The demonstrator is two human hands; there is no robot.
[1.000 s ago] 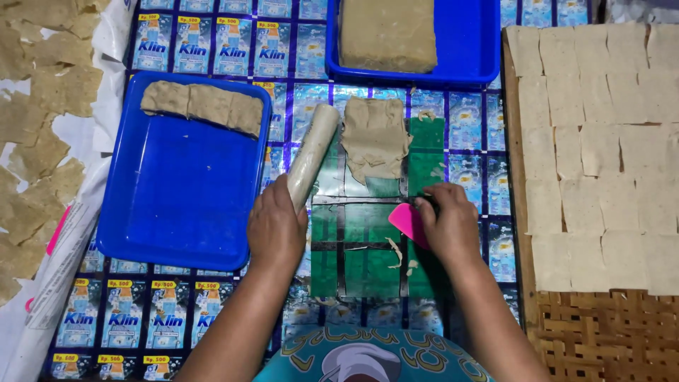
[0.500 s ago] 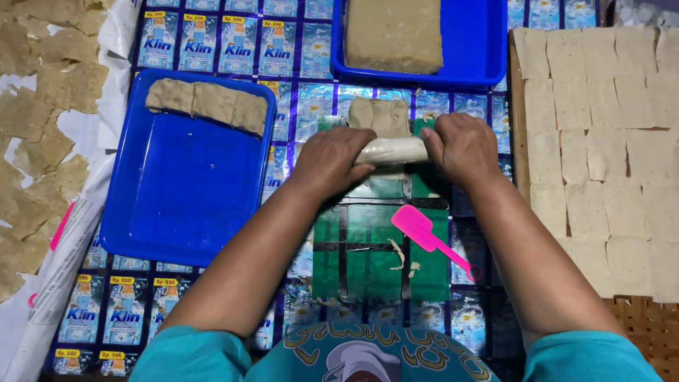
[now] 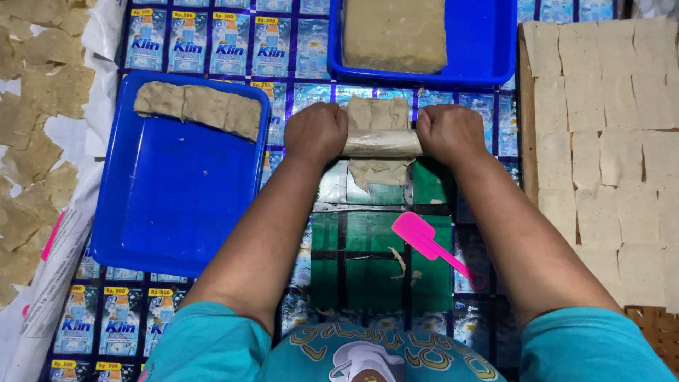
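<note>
Rolling pin point(image 3: 380, 142) lies crosswise on a beige dough sheet point(image 3: 378, 113), at the far end of the green work mat point(image 3: 368, 265). Left hand point(image 3: 316, 132) closed over the pin's left end, right hand point(image 3: 449, 132) closed over its right end; the bare middle of the pin shows between them. Dough looks soft, thin and easily torn, edges ragged both beyond the pin and nearer than it; probably sticky. Pin appears stiff and light, best held at both ends, as here. Pink spatula point(image 3: 424, 240) lies on the mat, nearer than the pin, untouched. Left of the mat, a blue tray point(image 3: 177, 205) holds a dough strip point(image 3: 198, 106). Cut squares point(image 3: 608, 127) lie to the mat's right.
</note>
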